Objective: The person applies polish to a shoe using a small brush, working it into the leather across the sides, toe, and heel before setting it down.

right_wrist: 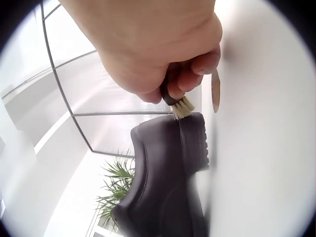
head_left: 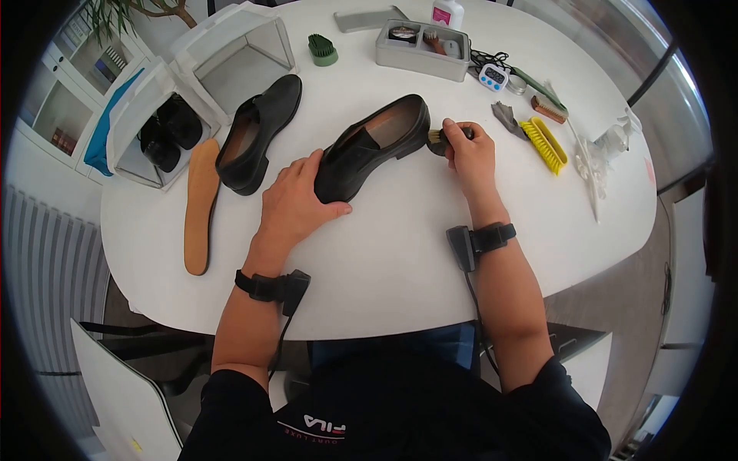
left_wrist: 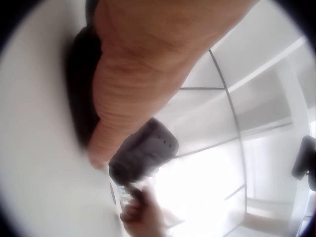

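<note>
A black loafer (head_left: pixel 355 163) stands upright on the white table (head_left: pixel 384 261), its heel end pointing to the far right. My left hand (head_left: pixel 294 198) grips its toe, with the thumb on the near side and the fingers on the other. My right hand (head_left: pixel 472 160) pinches a small dark-handled brush (right_wrist: pixel 181 107) with pale bristles. In the right wrist view the bristles meet the back of the heel, just above the sole. The other loafer (head_left: pixel 257 134) stands to the left, beside a tan insole (head_left: pixel 201 207).
Behind on the left are white mesh boxes (head_left: pixel 157 127), one with dark shoes inside. A green brush (head_left: pixel 323 50) and a metal tin (head_left: pixel 423 58) of supplies stand at the back. On the right lie a timer (head_left: pixel 493 77), a yellow brush (head_left: pixel 543 146) and a wooden brush (head_left: pixel 549 108).
</note>
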The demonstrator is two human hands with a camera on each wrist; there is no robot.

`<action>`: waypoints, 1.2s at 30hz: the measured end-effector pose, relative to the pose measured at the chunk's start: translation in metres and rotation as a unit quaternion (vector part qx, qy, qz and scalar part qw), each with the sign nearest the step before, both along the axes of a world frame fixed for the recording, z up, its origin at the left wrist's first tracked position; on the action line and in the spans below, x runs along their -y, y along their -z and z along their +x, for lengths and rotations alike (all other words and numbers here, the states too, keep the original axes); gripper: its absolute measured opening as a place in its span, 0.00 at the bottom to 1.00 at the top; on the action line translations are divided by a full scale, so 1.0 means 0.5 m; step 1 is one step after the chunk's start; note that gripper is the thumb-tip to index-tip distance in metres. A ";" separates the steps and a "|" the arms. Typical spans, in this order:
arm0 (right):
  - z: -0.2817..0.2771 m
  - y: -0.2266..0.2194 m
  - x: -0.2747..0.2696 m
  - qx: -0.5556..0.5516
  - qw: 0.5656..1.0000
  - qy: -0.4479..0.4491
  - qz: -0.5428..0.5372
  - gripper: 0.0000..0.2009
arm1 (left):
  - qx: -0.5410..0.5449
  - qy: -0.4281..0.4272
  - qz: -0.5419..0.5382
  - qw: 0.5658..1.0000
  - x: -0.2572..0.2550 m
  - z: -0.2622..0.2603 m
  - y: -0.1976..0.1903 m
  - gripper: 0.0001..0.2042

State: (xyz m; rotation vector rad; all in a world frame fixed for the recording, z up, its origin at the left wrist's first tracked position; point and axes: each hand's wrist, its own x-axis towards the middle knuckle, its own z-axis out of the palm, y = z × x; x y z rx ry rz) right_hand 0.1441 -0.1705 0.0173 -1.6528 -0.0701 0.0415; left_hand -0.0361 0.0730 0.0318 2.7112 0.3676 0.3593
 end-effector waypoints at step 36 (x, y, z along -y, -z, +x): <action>0.010 -0.045 0.048 -0.012 0.984 -0.114 0.139 0.11 | 0.094 0.159 0.083 0.979 -0.043 -0.005 0.010 0.42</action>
